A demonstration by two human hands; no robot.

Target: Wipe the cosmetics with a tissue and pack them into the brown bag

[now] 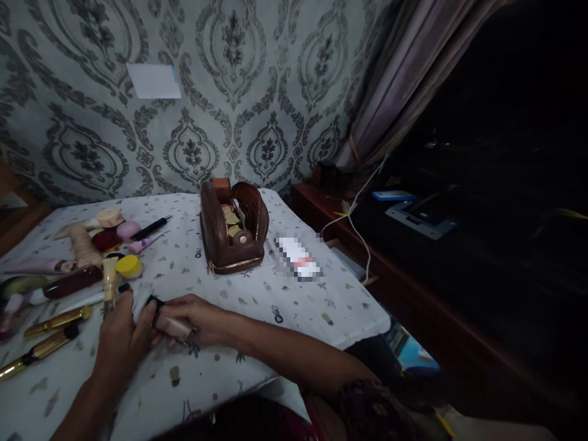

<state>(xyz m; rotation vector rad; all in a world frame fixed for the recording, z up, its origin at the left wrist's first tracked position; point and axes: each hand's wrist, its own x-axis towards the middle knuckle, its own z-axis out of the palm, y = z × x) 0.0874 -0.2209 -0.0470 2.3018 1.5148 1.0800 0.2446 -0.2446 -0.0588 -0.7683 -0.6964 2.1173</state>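
Observation:
My right hand (pixel 199 315) is closed around a small beige bottle with a black cap (pixel 174 324), which looks like liquid foundation. The bottle lies tilted, its cap toward my left hand (pixel 122 331). That hand is closed on a white cloth or tissue (pixel 141 301), pressed near the cap; part of the cloth is hidden by the fingers. Just beyond my left hand lie a cream-coloured tube (pixel 110 272) and a round yellow-lidded container (pixel 129 266). A brown cosmetic bag (pixel 215 245) stands unzipped farther back, with small items inside.
Several cosmetics crowd the table's left side, among them gold tubes (pixel 50 344), a dark red bottle (pixel 73 283) and a black pen-like stick (pixel 151 228). A blurred-out phone-like object (pixel 298 257) lies right of the bag. White cables (pixel 361 229) hang beyond the table's right edge.

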